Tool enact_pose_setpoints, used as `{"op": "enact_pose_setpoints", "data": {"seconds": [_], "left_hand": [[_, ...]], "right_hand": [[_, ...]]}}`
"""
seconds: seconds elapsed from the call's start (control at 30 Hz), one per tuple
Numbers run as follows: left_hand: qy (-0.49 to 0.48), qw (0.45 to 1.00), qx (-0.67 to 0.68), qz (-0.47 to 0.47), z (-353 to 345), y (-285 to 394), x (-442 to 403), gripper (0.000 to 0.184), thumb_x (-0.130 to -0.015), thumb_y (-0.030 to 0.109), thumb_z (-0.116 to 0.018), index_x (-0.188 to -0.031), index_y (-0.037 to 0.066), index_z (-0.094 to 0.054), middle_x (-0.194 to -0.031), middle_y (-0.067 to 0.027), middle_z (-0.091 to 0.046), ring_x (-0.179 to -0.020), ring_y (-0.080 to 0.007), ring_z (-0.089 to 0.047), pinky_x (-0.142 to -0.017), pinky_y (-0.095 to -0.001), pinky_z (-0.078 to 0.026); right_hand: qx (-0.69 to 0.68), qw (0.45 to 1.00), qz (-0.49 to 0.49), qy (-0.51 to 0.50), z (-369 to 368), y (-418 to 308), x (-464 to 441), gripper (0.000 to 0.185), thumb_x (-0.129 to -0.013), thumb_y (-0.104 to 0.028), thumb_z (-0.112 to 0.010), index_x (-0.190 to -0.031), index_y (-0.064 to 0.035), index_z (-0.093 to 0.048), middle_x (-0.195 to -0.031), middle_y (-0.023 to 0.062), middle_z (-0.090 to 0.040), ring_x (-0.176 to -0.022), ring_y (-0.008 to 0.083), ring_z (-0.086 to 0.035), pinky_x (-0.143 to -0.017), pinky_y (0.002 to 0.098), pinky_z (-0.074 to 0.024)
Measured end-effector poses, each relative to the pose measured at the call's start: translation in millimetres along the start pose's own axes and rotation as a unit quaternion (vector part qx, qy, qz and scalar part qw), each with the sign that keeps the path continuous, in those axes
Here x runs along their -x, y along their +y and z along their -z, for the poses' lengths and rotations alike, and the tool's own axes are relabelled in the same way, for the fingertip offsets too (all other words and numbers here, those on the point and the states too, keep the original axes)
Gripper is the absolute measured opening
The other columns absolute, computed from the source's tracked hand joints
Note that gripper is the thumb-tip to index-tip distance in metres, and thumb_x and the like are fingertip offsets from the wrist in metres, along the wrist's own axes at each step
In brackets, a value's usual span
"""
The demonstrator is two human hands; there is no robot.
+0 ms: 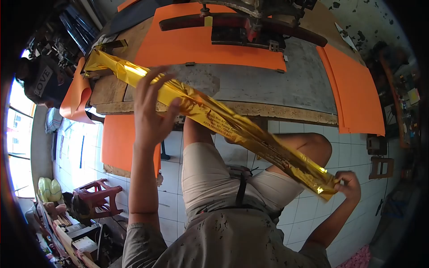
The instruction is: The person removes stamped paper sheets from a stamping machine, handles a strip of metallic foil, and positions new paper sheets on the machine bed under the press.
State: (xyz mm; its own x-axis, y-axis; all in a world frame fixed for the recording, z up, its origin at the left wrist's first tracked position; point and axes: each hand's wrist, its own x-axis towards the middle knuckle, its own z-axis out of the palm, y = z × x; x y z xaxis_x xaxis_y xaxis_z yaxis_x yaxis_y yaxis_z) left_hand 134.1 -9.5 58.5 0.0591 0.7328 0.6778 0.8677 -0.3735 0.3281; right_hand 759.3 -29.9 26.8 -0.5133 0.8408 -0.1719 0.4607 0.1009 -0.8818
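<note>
A long, crinkled gold foil sheet point(232, 125) with dark printed lettering stretches diagonally across the view, from the upper left down to the lower right. My left hand point(154, 105) lies against its upper left part, fingers spread, with the thumb apart on the near side. At the lower right end, my right hand point(349, 185) pinches the foil's corner. The foil passes over the table's front edge and above my lap. Its far left end rests over the left side of the worktable point(107, 89).
Orange sheets point(178, 49) lie on the table beneath a metal press frame point(250, 27). More orange sheets point(357, 94) overhang the right edge. A red stool point(98, 198) stands lower left. A person in a dark shirt point(44, 80) is at the far left.
</note>
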Motion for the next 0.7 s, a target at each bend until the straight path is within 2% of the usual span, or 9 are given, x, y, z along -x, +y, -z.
{"op": "enact_pose_setpoints", "data": {"seconds": [0.03,0.1,0.2,0.3,0.4,0.57,0.7], "left_hand": [[-0.032,0.999,0.032,-0.018,-1,10,-11,0.032,-0.096,0.016,-0.064,-0.126,0.004,-0.065,-0.132,-0.0158,-0.064,-0.128,-0.0362,-0.057,-0.112,-0.0468,-0.041],[-0.176,0.982,0.063,0.003,-12,26,-36,0.033,-0.097,0.019,-0.063,-0.125,0.002,-0.066,-0.13,-0.0171,-0.065,-0.127,-0.0378,-0.058,-0.111,-0.0462,-0.042],[-0.261,0.965,0.003,-0.003,-55,21,-67,0.043,-0.1,0.03,-0.06,-0.132,0.001,-0.062,-0.137,-0.0193,-0.061,-0.132,-0.0386,-0.054,-0.112,-0.0472,-0.041],[-0.272,0.959,-0.039,-0.068,-99,-5,-77,0.054,-0.102,0.04,-0.056,-0.14,0.001,-0.057,-0.146,-0.0208,-0.054,-0.138,-0.0384,-0.049,-0.115,-0.0495,-0.039],[-0.295,0.949,-0.076,-0.084,-118,-10,-74,0.061,-0.101,0.045,-0.055,-0.143,0.001,-0.053,-0.154,-0.0206,-0.045,-0.143,-0.0368,-0.043,-0.118,-0.0491,-0.036],[-0.312,0.944,-0.092,-0.05,-125,4,-77,0.065,-0.101,0.049,-0.055,-0.145,0.001,-0.052,-0.157,-0.0199,-0.042,-0.144,-0.0378,-0.041,-0.118,-0.0489,-0.036],[-0.304,0.95,-0.069,-0.024,-125,10,-84,0.066,-0.1,0.051,-0.055,-0.144,0.002,-0.053,-0.156,-0.0199,-0.043,-0.14,-0.0388,-0.044,-0.117,-0.0491,-0.037]], "right_hand": [[-0.004,0.999,-0.016,-0.031,-7,-3,1,0.039,-0.083,-0.031,-0.083,-0.075,-0.0005,-0.06,-0.072,0.0062,-0.065,-0.067,0.0162,-0.061,-0.064,0.0301,-0.046],[-0.012,0.994,-0.05,-0.094,-19,-8,5,0.035,-0.082,-0.026,-0.085,-0.076,0.0002,-0.064,-0.075,0.0071,-0.069,-0.069,0.017,-0.065,-0.065,0.0304,-0.0479],[-0.052,0.988,-0.077,-0.123,-41,-28,6,0.026,-0.081,-0.016,-0.087,-0.077,0.001,-0.067,-0.079,0.0087,-0.073,-0.073,0.018,-0.069,-0.067,0.0311,-0.0503],[-0.075,0.983,-0.089,-0.145,-50,-31,10,0.021,-0.08,-0.009,-0.087,-0.08,0.0012,-0.069,-0.079,0.0087,-0.073,-0.074,0.0181,-0.07,-0.068,0.0314,-0.0516],[-0.094,0.982,-0.083,-0.141,-53,-28,18,0.021,-0.081,-0.012,-0.087,-0.083,0.0006,-0.07,-0.08,0.0082,-0.072,-0.074,0.0177,-0.07,-0.07,0.0316,-0.052],[-0.106,0.983,-0.05,-0.144,-52,-25,17,0.02,-0.081,-0.011,-0.087,-0.084,0.0002,-0.07,-0.081,0.0082,-0.072,-0.073,0.0181,-0.069,-0.07,0.0324,-0.0523],[-0.112,0.986,-0.043,-0.113,-43,-27,12,0.025,-0.081,-0.018,-0.086,-0.082,0.0001,-0.069,-0.078,0.0087,-0.071,-0.07,0.0192,-0.068,-0.066,0.0322,-0.0498]]}}
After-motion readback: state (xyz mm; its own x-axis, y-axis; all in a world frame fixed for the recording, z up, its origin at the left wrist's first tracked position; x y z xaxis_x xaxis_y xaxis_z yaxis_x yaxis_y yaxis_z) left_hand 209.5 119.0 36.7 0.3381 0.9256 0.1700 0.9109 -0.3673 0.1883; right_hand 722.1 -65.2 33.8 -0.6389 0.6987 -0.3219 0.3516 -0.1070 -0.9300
